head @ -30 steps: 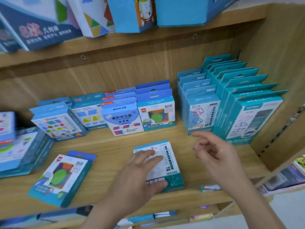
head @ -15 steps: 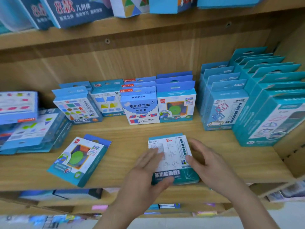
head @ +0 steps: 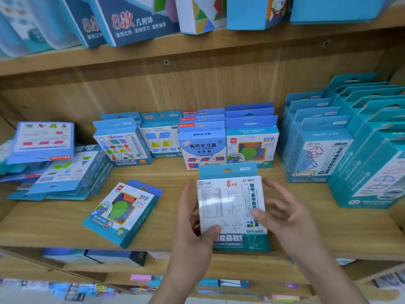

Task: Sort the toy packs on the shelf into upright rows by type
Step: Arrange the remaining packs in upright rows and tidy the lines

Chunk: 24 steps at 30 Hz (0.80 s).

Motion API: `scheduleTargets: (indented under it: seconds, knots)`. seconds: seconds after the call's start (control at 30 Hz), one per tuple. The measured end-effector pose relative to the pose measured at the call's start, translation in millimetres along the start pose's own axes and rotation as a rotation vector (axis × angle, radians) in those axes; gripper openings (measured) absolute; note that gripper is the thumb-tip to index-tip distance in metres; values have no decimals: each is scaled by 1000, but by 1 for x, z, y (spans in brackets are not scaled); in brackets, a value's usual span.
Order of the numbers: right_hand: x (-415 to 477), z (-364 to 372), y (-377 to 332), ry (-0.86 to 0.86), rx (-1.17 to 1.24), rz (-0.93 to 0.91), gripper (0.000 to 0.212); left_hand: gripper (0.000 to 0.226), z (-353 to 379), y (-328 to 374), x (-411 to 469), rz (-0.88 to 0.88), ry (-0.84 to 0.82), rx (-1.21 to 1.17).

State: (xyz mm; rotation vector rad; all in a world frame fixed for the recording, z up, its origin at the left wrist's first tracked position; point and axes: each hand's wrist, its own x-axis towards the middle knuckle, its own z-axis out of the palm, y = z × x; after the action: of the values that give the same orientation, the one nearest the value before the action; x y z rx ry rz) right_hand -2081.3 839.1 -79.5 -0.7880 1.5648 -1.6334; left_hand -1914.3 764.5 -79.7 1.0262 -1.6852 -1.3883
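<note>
A: Hands?
B: Left hand [head: 192, 218] clamps the white ruler pack [head: 231, 205] by its left edge, thumb on the front low down, fingers hidden behind. Right hand [head: 282, 213] grips the right edge, one fingertip on the front face.
A: Pack location?
B: Near edge of the wooden shelf [head: 219, 256], centre-right, tilted up; can't tell if its bottom touches the board.
A: Others?
B: Green-disc pack [head: 122, 212] lies flat to the left. Upright rows [head: 190, 139] stand far back, only the front pack of each readable. Teal row [head: 359, 145] on the right is cut off by the frame. Messy flat pile [head: 54, 165] far left, blurred, prints hard to make out.
</note>
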Motion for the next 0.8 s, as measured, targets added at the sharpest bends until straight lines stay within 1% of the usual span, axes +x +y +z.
scheduleTargets:
  seconds: [0.1, 0.2, 0.27, 0.33, 0.4, 0.43, 0.47, 0.5, 0.53, 0.57, 0.6, 0.63, 0.67, 0.73, 0.8]
  knots:
    - [1, 9, -8, -70, 18, 0, 50, 97, -13, 1, 2, -54, -8, -71]
    - [4, 21, -14, -117, 9, -17, 39, 88, -28, 6, 1, -65, -10, -128]
    - [8, 31, -19, -125, 6, -32, 34, 73, -38, 11, 0, -67, -7, -198]
    - [11, 41, -24, -122, 20, -44, 30, 51, -51, 17, 1, -33, 21, -207]
    - [13, 51, -27, -112, 32, -27, 25, 27, -70, 18, 5, 25, 122, -57]
    - [14, 55, -28, -103, 45, -13, 22, 19, -84, 13, 9, 60, 196, 100]
    - [15, 59, -30, -96, 61, -1, 19, 13, -100, 5, 15, 96, 270, 314]
    - [17, 62, -31, -91, 75, 4, 17, 16, -116, -3, 21, 127, 307, 587]
    - [17, 65, -33, -88, 84, 6, 17, 33, -131, -14, 28, 132, 290, 846]
    - [18, 69, -36, -87, 89, 11, 17, 51, -144, -26, 31, 71, 237, 1032]
    - [19, 72, -38, -90, 95, 18, 18, 63, -153, -36, 33, -30, 175, 1145]
    - [19, 75, -39, -94, 104, 23, 19, 71, -158, -41, 32, -132, 121, 1201]
    - [20, 78, -40, -95, 117, 29, 19, 77, -162, -46, 31, -165, 94, 1221]
    - [21, 82, -40, -88, 136, 38, 18, 80, -166, -49, 28, -120, 80, 1244]
    - [22, 85, -38, -83, 147, 38, 17, 81, -169, -46, 29, -127, 67, 1245]
